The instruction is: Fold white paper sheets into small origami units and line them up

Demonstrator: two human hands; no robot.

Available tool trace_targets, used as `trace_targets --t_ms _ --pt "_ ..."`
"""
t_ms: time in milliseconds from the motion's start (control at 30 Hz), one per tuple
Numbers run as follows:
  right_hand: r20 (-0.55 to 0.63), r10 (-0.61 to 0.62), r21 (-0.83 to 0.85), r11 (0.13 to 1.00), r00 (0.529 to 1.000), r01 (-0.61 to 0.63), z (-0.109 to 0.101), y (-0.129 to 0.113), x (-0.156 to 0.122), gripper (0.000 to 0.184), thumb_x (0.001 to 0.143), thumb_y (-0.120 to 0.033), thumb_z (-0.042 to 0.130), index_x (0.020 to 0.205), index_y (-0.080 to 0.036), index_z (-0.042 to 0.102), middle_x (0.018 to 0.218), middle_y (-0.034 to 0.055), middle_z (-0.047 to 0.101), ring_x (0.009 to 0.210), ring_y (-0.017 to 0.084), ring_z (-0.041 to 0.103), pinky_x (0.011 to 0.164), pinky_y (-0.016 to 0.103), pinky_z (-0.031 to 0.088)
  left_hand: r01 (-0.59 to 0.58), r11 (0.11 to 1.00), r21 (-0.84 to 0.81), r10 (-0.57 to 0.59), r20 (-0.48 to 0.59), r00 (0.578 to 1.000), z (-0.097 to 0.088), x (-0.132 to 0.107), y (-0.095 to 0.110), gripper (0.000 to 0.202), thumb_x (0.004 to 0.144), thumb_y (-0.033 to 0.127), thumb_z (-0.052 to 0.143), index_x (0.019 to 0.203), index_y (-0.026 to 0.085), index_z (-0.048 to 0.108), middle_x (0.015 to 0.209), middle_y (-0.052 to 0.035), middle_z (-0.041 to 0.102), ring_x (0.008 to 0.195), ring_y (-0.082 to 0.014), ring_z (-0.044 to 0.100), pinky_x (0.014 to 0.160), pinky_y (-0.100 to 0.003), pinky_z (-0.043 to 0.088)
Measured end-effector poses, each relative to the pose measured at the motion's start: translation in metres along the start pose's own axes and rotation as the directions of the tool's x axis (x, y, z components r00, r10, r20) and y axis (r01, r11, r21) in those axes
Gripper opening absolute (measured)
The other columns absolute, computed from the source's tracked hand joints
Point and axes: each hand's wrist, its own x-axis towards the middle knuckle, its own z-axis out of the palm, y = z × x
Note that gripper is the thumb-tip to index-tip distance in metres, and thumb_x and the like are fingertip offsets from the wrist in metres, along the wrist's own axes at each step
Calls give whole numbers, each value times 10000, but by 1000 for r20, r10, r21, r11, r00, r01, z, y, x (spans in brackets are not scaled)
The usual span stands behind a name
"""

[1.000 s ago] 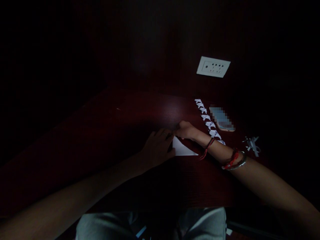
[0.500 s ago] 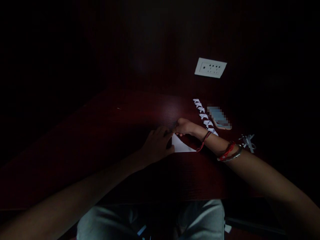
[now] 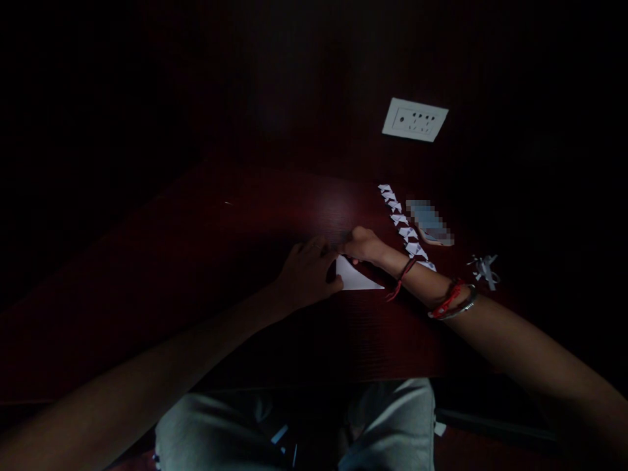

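A sheet of white paper folded into a triangle (image 3: 356, 277) lies flat on the dark red table (image 3: 265, 261) in front of me. Over its left edge rests my left hand (image 3: 309, 271), fingers spread, with the thumb on the paper's lower left. My right hand (image 3: 362, 245) is at the paper's top corner, its fingers curled and pressed together there, close to the left fingertips. The exact grip at that corner is too dark to make out. Red bracelets and a metal bangle circle the right wrist and forearm.
Several small folded white paper pieces (image 3: 403, 226) form a row beyond my right wrist. Beside them lies a phone (image 3: 432, 224), its screen blurred out. White paper strips (image 3: 485, 270) sit in a heap farther right. A socket plate (image 3: 415, 120) is on the back wall. Paper scraps (image 3: 279, 434) lie below the table.
The view has tilted down slightly, so the socket plate, paper row and phone appear higher. Both hands remain at the folded paper, with little movement of the fingers.
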Motion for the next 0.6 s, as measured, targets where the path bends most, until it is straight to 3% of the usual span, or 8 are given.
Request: trace_targets --t_ms 333,600 --pt "141 -136 116 986 981 120 4 11 7 184 703 -269 512 635 -113 583 475 10 530 402 67 465 413 189 345 -18 1000 4 18 -22 1000 -2 -6 1 373 751 350 434 1072 171 497 1109 -91 443 1072 -259 359 830 -395 330" --pt "87 -121 51 992 989 117 1 16 2 189 675 -258 506 594 -105 582 475 26 516 443 92 471 426 216 326 -17 1000 -3 17 -31 999 1 -5 0 392 749 360 425 1090 179 492 1104 -86 453 1069 -263 357 837 -398 324"
